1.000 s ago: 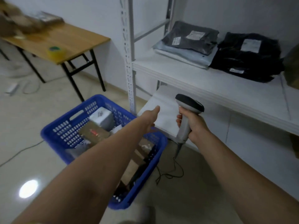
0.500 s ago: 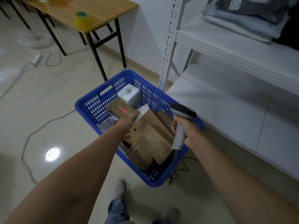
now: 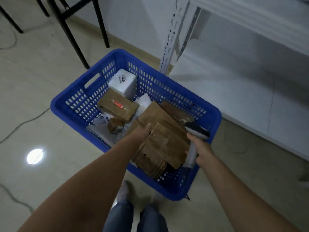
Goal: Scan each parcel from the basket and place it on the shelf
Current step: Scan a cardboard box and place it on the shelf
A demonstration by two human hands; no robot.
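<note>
Parcel (image 3: pixel 167 144) diagonal, left hand (image 3: pixel 141 133) gripping, scanner (image 3: pixel 197 130) beside

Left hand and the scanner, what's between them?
Head view: brown paper parcels in the blue basket, between the left hand and the scanner in the right hand.

Dim, bluish light leaves soft shadow across the shelf (image 3: pixel 234 91). A round white glare spot (image 3: pixel 35 156) shines on the glossy floor (image 3: pixel 33 104); lines bow toward the edges.
</note>
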